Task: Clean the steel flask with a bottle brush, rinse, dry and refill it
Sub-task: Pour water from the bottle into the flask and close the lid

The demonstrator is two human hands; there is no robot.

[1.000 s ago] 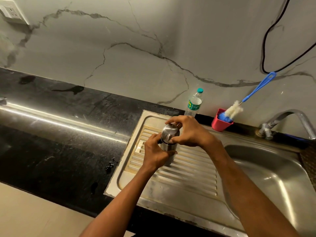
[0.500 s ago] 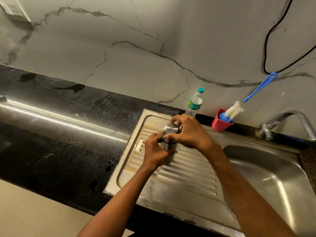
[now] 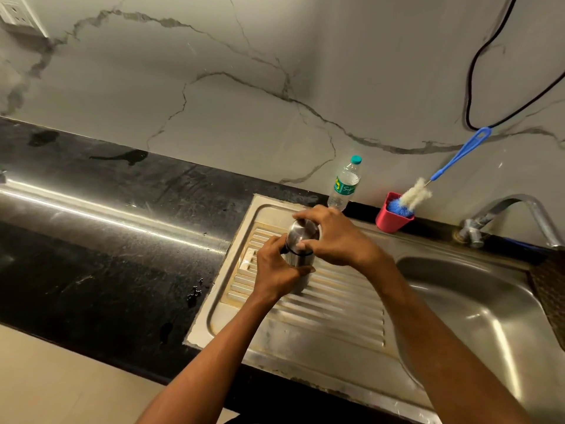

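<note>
Both hands on flask (image 3: 301, 246) (upright)

One flask (image 3: 301, 243), one brush (image 3: 428, 185), two hands (image 3: 276, 267) (image 3: 337, 237).

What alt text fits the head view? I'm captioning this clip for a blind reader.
Two bare hands hold a steel flask upright on a sink's ribbed draining board: the left hand grips its body and the right hand grips its cap. Behind stand a plastic water bottle and a bottle brush in a red cup.
</note>
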